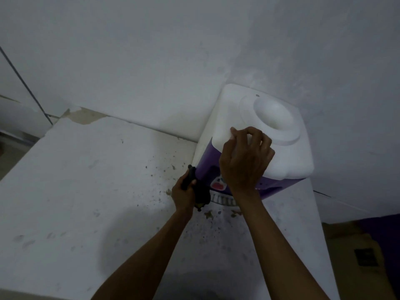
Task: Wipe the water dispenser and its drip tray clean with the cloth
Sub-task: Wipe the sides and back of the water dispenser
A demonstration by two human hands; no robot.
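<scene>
A stained white counter fills the left of the view, flecked with dark specks that thicken towards the dispenser. At the purple front's lower left, a dark cloth is gripped in the left hand, fingers curled tightly round the bunched fabric, which is pressed against the dispenser just beside the drip tray. To the right, the white top's front edge is held by the right hand, fingers hooked over the rim and thumb towards the corner, apparently to steady the unit. The dispenser stands in the corner where two walls meet, its bottle well open and without a bottle.

Risks are judged as follows: with the unit gripped high and pushed low, it could be tipped or slid on the counter if the wipe is forced; the grit lying around the tray could be picked up by the cloth and smeared back over the purple panel; a tap might be knocked open.

Much is concealed. Most of the front panel and the taps are covered by the right forearm, and only a sliver of the tray's grille is seen. The cloth's true colour and dampness cannot be told in the dim light. A purple and brown object at lower right is cut off and unidentified.
</scene>
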